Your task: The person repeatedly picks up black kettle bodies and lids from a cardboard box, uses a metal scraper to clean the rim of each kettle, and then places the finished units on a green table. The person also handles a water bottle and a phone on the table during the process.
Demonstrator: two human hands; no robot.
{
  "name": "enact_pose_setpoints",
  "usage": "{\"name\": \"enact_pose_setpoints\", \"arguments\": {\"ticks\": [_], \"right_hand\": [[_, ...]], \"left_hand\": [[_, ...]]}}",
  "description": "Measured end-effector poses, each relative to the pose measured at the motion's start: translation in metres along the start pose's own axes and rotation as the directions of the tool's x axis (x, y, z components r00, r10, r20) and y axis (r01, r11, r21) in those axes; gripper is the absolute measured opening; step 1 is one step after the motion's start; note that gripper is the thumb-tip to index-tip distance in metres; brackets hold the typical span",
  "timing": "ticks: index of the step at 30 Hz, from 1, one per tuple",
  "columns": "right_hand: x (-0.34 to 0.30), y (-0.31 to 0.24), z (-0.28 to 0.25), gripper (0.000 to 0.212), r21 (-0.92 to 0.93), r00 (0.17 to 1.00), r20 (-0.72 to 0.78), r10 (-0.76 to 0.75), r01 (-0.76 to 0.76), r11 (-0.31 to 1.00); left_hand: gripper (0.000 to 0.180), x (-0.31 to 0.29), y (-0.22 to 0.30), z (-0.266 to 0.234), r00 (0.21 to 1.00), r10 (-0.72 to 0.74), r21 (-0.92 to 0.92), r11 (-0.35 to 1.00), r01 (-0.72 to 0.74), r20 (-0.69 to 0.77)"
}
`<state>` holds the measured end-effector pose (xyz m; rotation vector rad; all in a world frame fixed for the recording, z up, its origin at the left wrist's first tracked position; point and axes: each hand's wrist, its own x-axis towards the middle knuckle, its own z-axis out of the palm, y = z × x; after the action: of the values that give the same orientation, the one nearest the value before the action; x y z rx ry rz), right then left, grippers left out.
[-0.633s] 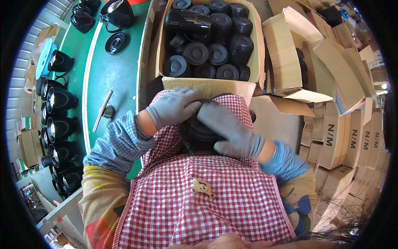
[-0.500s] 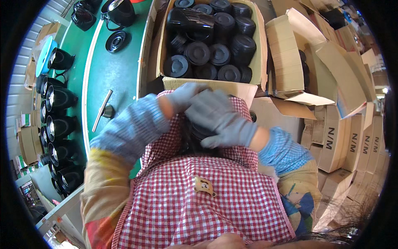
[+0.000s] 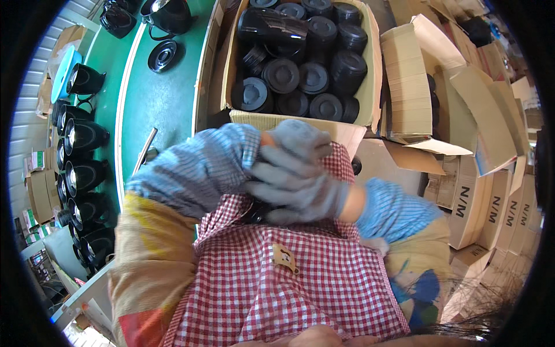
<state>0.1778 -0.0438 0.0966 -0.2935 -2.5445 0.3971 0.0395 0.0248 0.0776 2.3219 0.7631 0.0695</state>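
Observation:
Both my hands wear grey gloves and are close together over my lap. My right hand [image 3: 300, 188] lies over a glossy black object [image 3: 258, 213], its fingers bent around it; most of that object is hidden, so its kind does not show. Just beyond, my left hand [image 3: 300, 139] is curled, its wrist crossing behind the right fingers. Whatever its fingers hold is out of sight. A red-and-white checked apron [image 3: 289, 306] covers my lap below the hands.
Ahead stands an open carton [image 3: 373, 69] of black lids and a black jug-like vessel [image 3: 272, 29]. The green table [image 3: 167, 98] at left bears several black pitchers [image 3: 84, 176], a round lid [image 3: 163, 56] and a metal bar [image 3: 146, 147]. More cartons [image 3: 462, 191] are at right.
My left hand has moved right and its forearm reaches further across. My right hand has shifted slightly nearer to me and covers more of the black object.

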Motion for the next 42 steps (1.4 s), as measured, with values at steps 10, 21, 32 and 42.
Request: {"name": "enact_pose_setpoints", "arguments": {"ticks": [10, 21, 32, 42], "right_hand": [[0.005, 0.003, 0.019, 0.062, 0.338, 0.985, 0.153, 0.081, -0.129, 0.932], [-0.03, 0.022, 0.017, 0.063, 0.213, 0.981, 0.164, 0.103, -0.138, 0.967], [0.029, -0.019, 0.016, 0.063, 0.038, 0.967, 0.184, 0.176, -0.186, 0.982], [-0.039, 0.008, -0.031, 0.049, 0.165, 0.747, -0.273, 0.606, -0.585, 0.794]], "left_hand": [[0.037, -0.004, -0.006, -0.018, 0.97, -0.11, -0.106, 0.985, 0.135, 0.215], [0.034, -0.023, -0.048, 0.031, 0.936, 0.021, -0.046, 0.999, -0.005, 0.351], [0.027, -0.027, -0.014, -0.006, 0.983, -0.135, -0.294, 0.951, 0.092, -0.128], [0.063, -0.427, -0.143, 0.017, 0.164, -0.911, -0.119, 0.224, 0.967, -0.378]]}}
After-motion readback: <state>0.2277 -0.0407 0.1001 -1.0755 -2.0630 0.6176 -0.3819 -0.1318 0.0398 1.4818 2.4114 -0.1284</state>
